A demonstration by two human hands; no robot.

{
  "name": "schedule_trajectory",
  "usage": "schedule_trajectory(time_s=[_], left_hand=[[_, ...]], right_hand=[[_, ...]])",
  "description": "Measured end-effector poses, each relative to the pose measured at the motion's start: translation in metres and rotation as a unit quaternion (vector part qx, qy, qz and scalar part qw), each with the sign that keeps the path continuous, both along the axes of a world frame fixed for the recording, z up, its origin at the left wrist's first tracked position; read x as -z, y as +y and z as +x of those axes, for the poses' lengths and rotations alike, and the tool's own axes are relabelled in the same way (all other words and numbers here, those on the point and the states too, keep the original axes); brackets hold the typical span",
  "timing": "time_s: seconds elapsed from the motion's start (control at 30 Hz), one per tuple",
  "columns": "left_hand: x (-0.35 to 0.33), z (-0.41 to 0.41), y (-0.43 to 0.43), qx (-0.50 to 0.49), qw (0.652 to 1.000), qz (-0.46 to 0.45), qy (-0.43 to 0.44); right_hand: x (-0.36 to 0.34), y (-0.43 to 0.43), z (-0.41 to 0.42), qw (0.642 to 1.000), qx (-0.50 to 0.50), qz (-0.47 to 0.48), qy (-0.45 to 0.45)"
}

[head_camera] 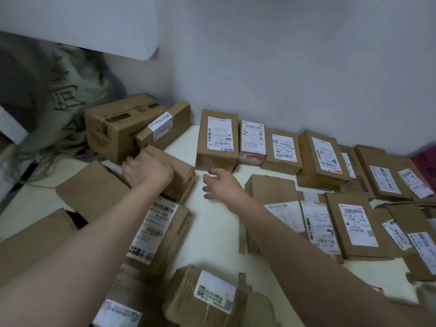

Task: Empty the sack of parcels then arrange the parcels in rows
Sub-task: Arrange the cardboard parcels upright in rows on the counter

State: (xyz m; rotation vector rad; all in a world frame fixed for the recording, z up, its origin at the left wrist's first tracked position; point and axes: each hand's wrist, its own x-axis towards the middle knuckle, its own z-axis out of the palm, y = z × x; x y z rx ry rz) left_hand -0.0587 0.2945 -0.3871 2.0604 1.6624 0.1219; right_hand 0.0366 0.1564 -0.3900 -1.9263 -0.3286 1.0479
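Left hand (147, 172) grip over plain parcel (175, 178); right hand (223, 185) open beside.

The near end of the plain brown cardboard parcel (174, 175) is covered by the left hand (147, 172), so the grip of the fingers cannot be judged. The crumpled grey-green woven sack (59, 95) is blurred, cut off by the left edge, and partly hidden under a white board (94, 24); its mouth and contents cannot be made out. The print on the white shipping labels (253, 137) is too small to be read. The brown boxes at the right edge (422, 232) and the bottom edge (207, 300) are cropped and smeared. Both forearms are cut off by the lower frame.
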Motion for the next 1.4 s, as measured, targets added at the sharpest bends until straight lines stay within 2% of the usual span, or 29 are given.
schedule_trajectory(time_s=[0.1, 0.23, 0.37, 0.43, 0.53, 0.7, 0.77, 0.87, 0.93, 1.07, 1.2, 1.27, 1.4], left_hand=[[-0.005, -0.026, -0.001, 0.050, 0.998, -0.032, 0.006], [-0.040, -0.040, -0.010, 0.013, 0.997, -0.001, -0.076], [-0.071, -0.048, -0.031, -0.058, 0.977, 0.000, -0.204], [-0.080, -0.050, -0.048, -0.071, 0.972, -0.035, -0.223], [-0.076, -0.051, -0.069, -0.027, 0.977, -0.073, -0.198], [-0.037, -0.052, -0.094, 0.064, 0.978, -0.132, -0.146], [-0.030, -0.055, -0.101, 0.110, 0.977, -0.136, -0.119], [-0.025, -0.055, -0.108, 0.198, 0.974, -0.088, -0.065], [-0.024, -0.052, -0.113, 0.193, 0.975, -0.097, -0.056], [-0.022, -0.042, -0.111, 0.197, 0.979, -0.053, -0.007], [-0.017, -0.035, -0.101, 0.258, 0.963, -0.071, -0.018], [-0.012, -0.034, -0.100, 0.267, 0.963, -0.042, 0.006], [-0.017, -0.044, -0.106, 0.294, 0.954, -0.055, 0.003]], right_hand=[[0.001, 0.004, -0.037, 0.992, -0.032, 0.000, 0.119], [-0.017, -0.003, -0.045, 0.984, 0.063, 0.057, 0.157], [-0.042, -0.024, -0.031, 0.975, 0.151, 0.113, 0.118], [-0.048, -0.037, -0.026, 0.972, 0.191, 0.111, 0.087], [-0.048, -0.060, -0.027, 0.978, 0.203, 0.043, -0.006], [-0.028, -0.092, -0.037, 0.981, 0.137, -0.041, -0.132], [-0.023, -0.098, -0.040, 0.983, 0.131, -0.049, -0.123], [-0.018, -0.104, -0.046, 0.989, 0.136, -0.032, -0.041], [-0.019, -0.107, -0.052, 0.990, 0.136, -0.014, -0.019], [-0.023, -0.111, -0.052, 0.991, 0.114, -0.009, -0.065], [-0.025, -0.116, -0.051, 0.996, 0.085, 0.011, -0.032], [-0.021, -0.116, -0.052, 0.997, 0.074, 0.029, -0.019], [-0.010, -0.121, -0.049, 0.994, 0.092, 0.034, -0.052]])
